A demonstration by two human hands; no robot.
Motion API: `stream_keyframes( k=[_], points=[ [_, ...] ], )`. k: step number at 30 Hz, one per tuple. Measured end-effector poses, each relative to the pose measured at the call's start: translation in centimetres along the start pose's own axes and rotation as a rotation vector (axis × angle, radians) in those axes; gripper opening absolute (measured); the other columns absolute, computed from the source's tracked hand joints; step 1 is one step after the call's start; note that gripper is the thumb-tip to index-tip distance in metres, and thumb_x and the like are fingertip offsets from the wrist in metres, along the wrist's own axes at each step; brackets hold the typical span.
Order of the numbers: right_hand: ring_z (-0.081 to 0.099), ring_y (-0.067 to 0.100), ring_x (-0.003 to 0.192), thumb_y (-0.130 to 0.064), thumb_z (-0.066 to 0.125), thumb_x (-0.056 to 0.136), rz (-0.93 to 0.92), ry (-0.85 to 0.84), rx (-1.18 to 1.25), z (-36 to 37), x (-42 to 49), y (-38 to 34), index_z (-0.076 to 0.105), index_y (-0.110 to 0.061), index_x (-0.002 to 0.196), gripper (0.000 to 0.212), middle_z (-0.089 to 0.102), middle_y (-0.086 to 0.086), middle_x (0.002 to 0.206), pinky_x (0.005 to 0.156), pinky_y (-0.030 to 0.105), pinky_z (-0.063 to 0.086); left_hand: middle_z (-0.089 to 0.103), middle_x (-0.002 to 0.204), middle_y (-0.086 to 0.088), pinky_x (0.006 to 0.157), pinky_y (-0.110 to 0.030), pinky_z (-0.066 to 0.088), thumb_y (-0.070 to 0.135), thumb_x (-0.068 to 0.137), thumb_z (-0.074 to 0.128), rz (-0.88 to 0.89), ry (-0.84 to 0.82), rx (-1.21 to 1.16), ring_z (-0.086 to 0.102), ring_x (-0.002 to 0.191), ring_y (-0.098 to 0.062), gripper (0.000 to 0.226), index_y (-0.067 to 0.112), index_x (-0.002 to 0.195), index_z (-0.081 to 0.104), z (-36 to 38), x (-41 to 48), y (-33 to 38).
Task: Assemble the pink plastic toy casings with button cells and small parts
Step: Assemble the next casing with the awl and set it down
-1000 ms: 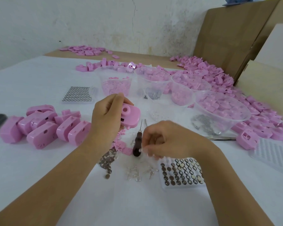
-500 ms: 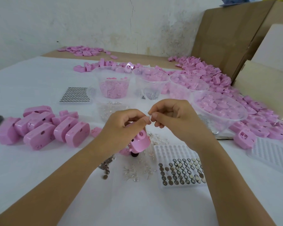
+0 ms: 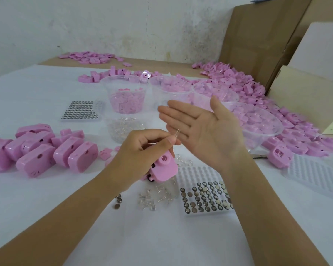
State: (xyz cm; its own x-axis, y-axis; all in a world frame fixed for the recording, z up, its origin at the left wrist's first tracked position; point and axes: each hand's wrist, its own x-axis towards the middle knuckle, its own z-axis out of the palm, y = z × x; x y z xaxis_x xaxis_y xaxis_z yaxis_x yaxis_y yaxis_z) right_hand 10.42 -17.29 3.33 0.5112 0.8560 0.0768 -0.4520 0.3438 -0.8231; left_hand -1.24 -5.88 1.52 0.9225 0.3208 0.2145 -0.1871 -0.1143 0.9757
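Right hand [image 3: 206, 131] has opened flat at three o'clock, leaving the left hand [image 3: 142, 150] pinching a wire-legged part [image 3: 176, 133] over its gripped casing [image 3: 162, 167], probably to seat next.

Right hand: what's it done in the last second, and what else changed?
The right hand rose from the table, passed a small wire-legged part to the left hand, let go and opened flat. The left hand now pinches that part and has lowered the pink casing it keeps holding. Button cell tray and bowls stayed put.
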Motion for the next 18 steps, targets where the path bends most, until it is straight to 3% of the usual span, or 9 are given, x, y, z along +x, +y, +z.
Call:
stream_keyframes(
  k=[5,18],
  points=[
    [0.051,0.028,0.124,-0.057,0.008,0.095,0.055,-0.159,0.106,0.86,-0.09,0.24,0.053,0.009,0.12,0.083,0.051,0.024,0.131,0.102,0.039,0.042,0.062,0.059,-0.007,0.032,-0.014,0.029,0.032,0.071,0.061,0.039,-0.011,-0.042,0.046,0.035,-0.015,0.018,0.02,0.069,0.074,0.3,-0.21,-0.01],
    [0.046,0.025,0.127,-0.053,0.009,0.095,0.055,-0.258,0.101,1.07,-0.46,0.13,0.049,0.007,0.125,0.078,0.047,0.021,0.135,0.104,0.038,0.035,0.06,0.063,-0.022,0.033,-0.013,0.029,0.03,0.073,0.061,0.109,-0.022,-0.055,0.045,0.033,-0.016,0.021,0.012,0.073,0.072,0.28,-0.36,-0.08]
  ],
)
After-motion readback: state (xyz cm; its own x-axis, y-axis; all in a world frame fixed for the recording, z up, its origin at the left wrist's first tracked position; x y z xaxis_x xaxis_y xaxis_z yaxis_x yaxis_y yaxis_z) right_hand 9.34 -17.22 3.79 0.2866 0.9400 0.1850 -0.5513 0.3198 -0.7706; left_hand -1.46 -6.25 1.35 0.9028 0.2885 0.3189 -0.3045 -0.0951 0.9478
